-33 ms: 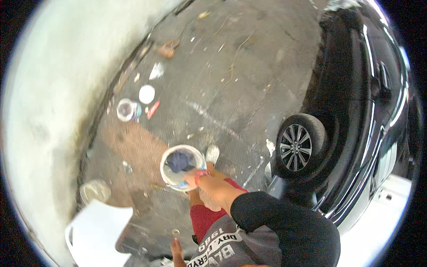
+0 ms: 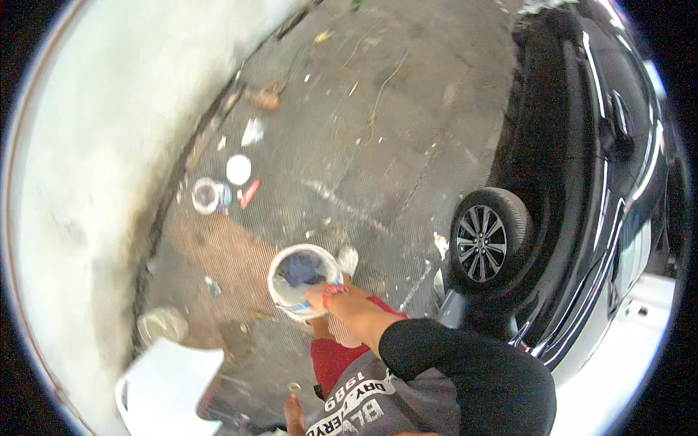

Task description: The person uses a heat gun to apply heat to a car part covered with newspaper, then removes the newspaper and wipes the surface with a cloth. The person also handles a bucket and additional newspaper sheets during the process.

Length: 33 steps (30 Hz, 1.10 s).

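A white bucket [image 2: 275, 280] sits low in front of my legs, a dark blue cloth [image 2: 302, 269] inside it. My right hand [image 2: 317, 296], with a red band at the wrist, is closed on the bucket's near rim; its fingertips are partly hidden. Blue marking shows on the bucket's side below that hand. At the lower edge, a small part of what looks like my left hand [image 2: 294, 416] shows, close to a small round yellowish thing [image 2: 293, 388]. Its fingers are too little in view to read.
On the right stands a dark car [image 2: 582, 182] with its front wheel [image 2: 482, 243] turned out. A white plastic chair [image 2: 171, 385] and a pale basin [image 2: 161, 325] are at lower left. An open tub [image 2: 206, 196], a white lid [image 2: 238, 169] and litter lie by the wall [image 2: 87, 160].
The view has shifted slightly, so the bucket, chair and most of the near floor appear a little lower and further right. My right hand stays on the bucket.
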Each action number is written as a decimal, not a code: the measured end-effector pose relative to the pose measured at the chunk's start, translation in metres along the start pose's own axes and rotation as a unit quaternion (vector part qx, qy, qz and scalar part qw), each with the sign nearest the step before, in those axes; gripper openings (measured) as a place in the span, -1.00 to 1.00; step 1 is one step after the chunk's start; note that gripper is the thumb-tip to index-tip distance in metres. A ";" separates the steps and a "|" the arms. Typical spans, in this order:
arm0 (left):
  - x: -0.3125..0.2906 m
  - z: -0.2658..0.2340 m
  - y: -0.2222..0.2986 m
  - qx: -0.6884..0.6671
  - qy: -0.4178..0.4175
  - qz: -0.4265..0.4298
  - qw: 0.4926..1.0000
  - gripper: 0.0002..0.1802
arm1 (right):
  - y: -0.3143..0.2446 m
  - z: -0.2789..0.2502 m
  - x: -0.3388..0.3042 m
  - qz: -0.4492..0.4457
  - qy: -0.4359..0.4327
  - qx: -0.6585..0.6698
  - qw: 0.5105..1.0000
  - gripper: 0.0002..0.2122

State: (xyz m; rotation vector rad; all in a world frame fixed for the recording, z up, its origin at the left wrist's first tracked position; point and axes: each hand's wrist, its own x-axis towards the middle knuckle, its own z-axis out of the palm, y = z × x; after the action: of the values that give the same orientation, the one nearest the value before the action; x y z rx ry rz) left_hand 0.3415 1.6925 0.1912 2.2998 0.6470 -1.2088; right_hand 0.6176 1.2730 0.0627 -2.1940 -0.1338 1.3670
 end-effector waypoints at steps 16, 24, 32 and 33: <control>0.185 -0.135 0.482 0.006 0.027 0.135 0.990 -0.47 | 0.356 -0.225 -0.264 0.298 0.361 0.272 0.841 -0.45; 0.334 -0.242 0.810 0.397 0.024 0.415 0.818 -0.47 | 0.474 -0.280 -0.366 0.433 0.508 0.500 0.552 -0.51; 0.353 -0.264 1.420 0.094 0.146 0.456 0.873 -0.29 | 0.546 -0.364 -0.396 0.362 0.534 0.763 0.043 -0.57; 0.344 -0.246 1.484 0.072 0.124 0.467 0.872 -0.32 | 0.561 -0.364 -0.402 0.370 0.517 0.772 -0.011 -0.56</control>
State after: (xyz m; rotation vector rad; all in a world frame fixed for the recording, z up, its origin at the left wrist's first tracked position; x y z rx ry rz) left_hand 1.5517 0.7409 0.2895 2.3968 -0.4954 -0.4970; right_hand 0.6262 0.5100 0.2288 -0.1507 2.0529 -0.7064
